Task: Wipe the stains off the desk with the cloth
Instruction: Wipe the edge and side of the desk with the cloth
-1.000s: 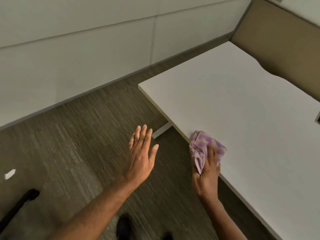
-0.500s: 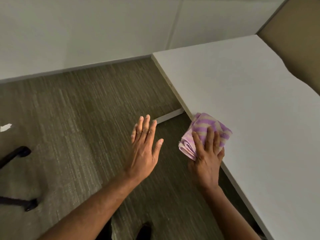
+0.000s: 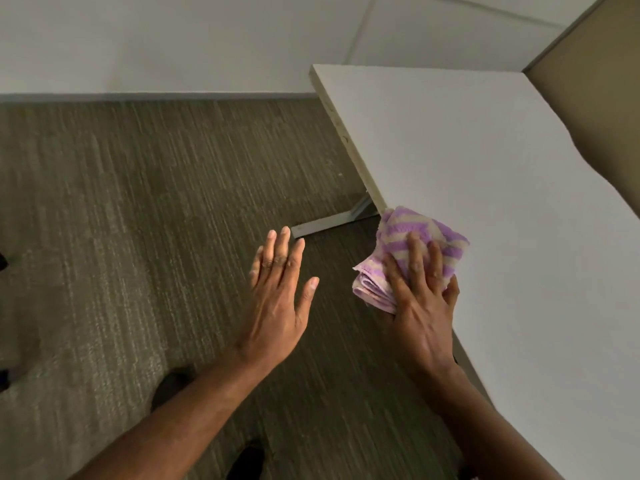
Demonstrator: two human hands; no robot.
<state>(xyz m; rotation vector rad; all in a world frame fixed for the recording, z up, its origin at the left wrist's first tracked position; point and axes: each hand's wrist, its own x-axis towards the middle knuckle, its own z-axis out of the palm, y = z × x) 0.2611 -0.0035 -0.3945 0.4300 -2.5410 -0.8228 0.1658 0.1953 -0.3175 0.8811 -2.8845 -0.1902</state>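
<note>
At the bottom of the frame two bare forearms reach up into view, and dark shoes (image 3: 172, 386) stand on the brown-grey carpet (image 3: 121, 220). The left hand (image 3: 277, 299) hovers flat over the carpet at the centre, palm down, its fingers straight and slightly spread, holding nothing. Just to its right, the right hand (image 3: 420, 306) presses on the purple and beige striped cloth (image 3: 408, 237), fingers spread on top. The folded cloth lies over the left edge of the white desk (image 3: 485, 168); part of it hangs off. Behind, a metal desk foot (image 3: 329, 223) rests on the carpet, and a white wall (image 3: 173, 39) fills the top.
</note>
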